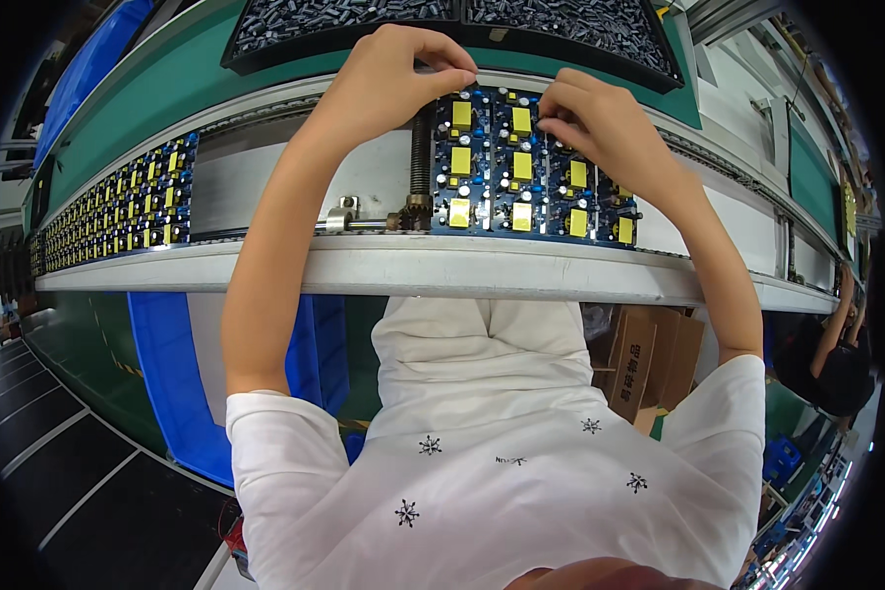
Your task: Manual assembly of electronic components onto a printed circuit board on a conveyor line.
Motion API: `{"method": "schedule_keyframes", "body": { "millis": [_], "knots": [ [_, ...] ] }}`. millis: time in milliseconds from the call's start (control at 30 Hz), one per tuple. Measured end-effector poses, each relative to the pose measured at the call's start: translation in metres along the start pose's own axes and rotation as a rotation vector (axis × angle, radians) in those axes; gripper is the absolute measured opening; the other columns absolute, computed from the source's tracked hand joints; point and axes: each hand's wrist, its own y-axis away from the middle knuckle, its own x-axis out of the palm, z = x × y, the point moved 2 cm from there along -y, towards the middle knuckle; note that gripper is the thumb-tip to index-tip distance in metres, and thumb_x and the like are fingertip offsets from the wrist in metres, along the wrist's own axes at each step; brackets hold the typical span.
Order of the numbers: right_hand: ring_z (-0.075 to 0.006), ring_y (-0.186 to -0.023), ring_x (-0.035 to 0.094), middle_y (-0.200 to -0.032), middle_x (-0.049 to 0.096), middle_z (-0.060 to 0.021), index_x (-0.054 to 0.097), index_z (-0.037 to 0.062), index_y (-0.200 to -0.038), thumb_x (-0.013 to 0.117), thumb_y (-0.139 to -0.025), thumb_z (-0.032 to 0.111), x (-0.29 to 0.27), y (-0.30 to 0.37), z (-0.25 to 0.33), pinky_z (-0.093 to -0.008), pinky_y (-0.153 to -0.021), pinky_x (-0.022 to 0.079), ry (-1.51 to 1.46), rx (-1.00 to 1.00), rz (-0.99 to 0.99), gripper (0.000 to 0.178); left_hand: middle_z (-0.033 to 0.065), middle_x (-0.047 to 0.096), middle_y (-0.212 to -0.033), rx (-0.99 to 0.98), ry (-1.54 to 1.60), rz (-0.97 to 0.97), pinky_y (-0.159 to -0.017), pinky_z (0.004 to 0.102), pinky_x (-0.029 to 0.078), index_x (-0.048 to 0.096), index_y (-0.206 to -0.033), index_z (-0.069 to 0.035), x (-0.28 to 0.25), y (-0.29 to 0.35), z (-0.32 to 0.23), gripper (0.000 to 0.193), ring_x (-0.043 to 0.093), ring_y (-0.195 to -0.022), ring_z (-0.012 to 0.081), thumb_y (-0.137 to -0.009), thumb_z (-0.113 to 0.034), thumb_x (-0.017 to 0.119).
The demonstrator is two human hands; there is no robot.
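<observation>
A panel of blue circuit boards (pixel 492 177) with yellow block parts lies on the conveyor in front of me. At its far left corner is my left hand (pixel 395 77), thumb and forefinger pinched together; anything between the tips is too small to make out. My right hand (pixel 608 123) is over the far right part of the same panel. Its fingers are curled together close above the boards, and whatever they hold is hidden. Beyond the hands, two black trays (pixel 570 54) are heaped with small dark cylindrical parts (pixel 570 20) that look like capacitors.
More populated boards (pixel 118 202) sit on the conveyor to the left. A threaded shaft (pixel 421 162) crosses the line beside the near panel. The conveyor's pale front rail (pixel 442 265) runs before me. Below are a blue bin (pixel 172 393) and a cardboard box (pixel 649 359). Another person (pixel 836 354) works far right.
</observation>
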Motion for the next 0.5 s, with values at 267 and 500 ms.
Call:
{"method": "schedule_keyframes", "body": {
  "millis": [267, 500],
  "knots": [
    [-0.0218, -0.076, 0.062, -0.085, 0.06, -0.0091, 0.059, -0.001, -0.093, 0.065, -0.087, 0.009, -0.017, -0.016, 0.0, -0.0328, -0.069, 0.05, 0.091, -0.03, 0.218, 0.013, 0.0075, 0.071, -0.078, -0.019, -0.048, -0.005, -0.072, 0.0281, 0.053, 0.075, -0.089, -0.005, 0.006, -0.002, 0.0, 0.019, 0.067, -0.077, 0.0159, -0.081, -0.023, 0.072],
    [-0.0353, -0.074, 0.063, -0.078, 0.065, -0.0184, 0.065, 0.0007, -0.088, 0.061, -0.086, 0.023, -0.036, -0.111, 0.01, -0.0446, -0.07, 0.05, 0.16, -0.073, 0.17, 0.023, 0.0091, 0.069, -0.073, 0.03, -0.057, -0.041, -0.071, 0.0301, 0.052, 0.074, -0.088, -0.005, 0.009, 0.002, 0.003, 0.019, 0.066, -0.068, 0.0183, -0.08, -0.023, 0.073]
  ]
}}
